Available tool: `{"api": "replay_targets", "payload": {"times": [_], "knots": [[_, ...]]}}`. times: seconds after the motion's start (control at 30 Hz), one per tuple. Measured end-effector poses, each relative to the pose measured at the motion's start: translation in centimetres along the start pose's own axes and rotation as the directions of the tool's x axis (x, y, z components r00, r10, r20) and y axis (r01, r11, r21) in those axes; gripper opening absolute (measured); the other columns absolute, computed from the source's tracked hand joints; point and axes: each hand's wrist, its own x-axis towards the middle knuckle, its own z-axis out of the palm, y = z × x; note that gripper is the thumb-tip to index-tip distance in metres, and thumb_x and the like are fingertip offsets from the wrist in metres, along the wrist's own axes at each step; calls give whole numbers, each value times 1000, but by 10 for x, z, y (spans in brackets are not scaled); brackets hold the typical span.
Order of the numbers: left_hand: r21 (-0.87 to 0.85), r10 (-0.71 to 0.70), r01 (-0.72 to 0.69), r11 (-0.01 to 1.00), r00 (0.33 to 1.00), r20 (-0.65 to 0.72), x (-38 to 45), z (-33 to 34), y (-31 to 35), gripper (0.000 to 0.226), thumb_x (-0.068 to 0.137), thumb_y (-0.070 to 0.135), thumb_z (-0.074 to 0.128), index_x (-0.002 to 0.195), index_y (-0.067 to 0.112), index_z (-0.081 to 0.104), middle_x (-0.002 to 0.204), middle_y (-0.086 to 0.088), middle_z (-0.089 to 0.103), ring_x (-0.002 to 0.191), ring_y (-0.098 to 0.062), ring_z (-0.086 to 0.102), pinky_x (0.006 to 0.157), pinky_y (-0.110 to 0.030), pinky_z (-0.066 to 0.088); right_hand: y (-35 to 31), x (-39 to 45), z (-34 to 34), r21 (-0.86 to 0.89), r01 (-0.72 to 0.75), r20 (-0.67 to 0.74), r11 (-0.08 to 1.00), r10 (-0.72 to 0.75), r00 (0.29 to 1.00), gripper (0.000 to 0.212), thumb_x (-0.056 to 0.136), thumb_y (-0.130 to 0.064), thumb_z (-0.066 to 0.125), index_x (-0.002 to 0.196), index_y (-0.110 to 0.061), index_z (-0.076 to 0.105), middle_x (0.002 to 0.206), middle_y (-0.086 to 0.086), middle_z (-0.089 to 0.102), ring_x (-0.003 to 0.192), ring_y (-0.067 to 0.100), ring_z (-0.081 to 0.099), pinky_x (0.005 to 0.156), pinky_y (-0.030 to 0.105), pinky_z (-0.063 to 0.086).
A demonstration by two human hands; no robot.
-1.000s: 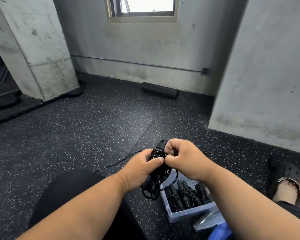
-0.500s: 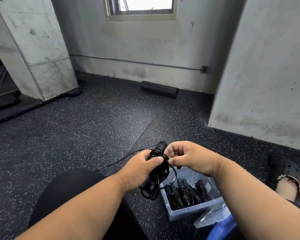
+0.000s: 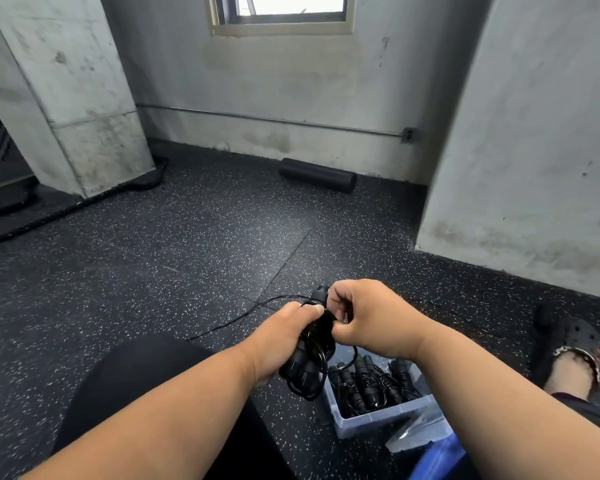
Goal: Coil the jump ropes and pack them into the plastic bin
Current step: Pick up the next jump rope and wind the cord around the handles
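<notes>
Jump rope point(image 3: 309, 355) gripped between both hands' fingers point(image 3: 314, 310), above bin point(image 3: 381, 415)

Dark rubber floor point(image 3: 174, 258), flecked white, seamed in tiles. Directly on it: a clear plastic bin point(image 3: 385, 415) holding coiled black jump ropes point(image 3: 369, 384); a loose end of black cord point(image 3: 236, 318) trailing left; a black foam roller point(image 3: 317, 174) by the far wall; a foot in a black clog point(image 3: 574, 344) at right.

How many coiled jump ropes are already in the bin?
3 at least, standing side by side in the plastic bin: left, middle, right. The right hand and forearm may hide more.
</notes>
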Motion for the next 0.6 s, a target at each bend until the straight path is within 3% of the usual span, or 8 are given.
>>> {"api": "replay_targets", "payload": {"times": [0.13,0.33,0.5,0.6], "knots": [[9,11,-11,1000,1000,-5,1,0,0,68,72,61,65,115,9,58,94,-14,65,84,-31,65,83,-56,56,-1,2,1,12,-14,-7,1000,14,1000,16,73,-13,76,76,-23,63,74,-4,69,60,2,54,58,20,47],[183,86,-74,980,995,-57,3,-4,3,51,67,63,58,96,19,60,82,1,61,79,-20,57,80,-48,52,-1,5,2,-10,-23,6,1000,23,1000,15,74,-15,76,75,-22,63,74,-5,69,59,1,53,56,16,44],[125,60,-57,991,998,-18,3,-3,3,36,77,49,59,98,20,57,78,-1,59,64,-16,55,58,-30,44,-1,5,2,7,-20,18,1000,20,1000,16,71,-15,75,72,-21,60,71,-2,67,55,2,49,54,19,42],[40,7,-8,999,999,36,3,-2,-1,44,78,45,59,110,15,59,88,-5,62,70,-17,59,60,-28,47,-2,4,3,-47,-4,23,999,5,1000,16,70,-17,73,71,-19,57,66,-2,63,54,5,46,53,22,40]]}}
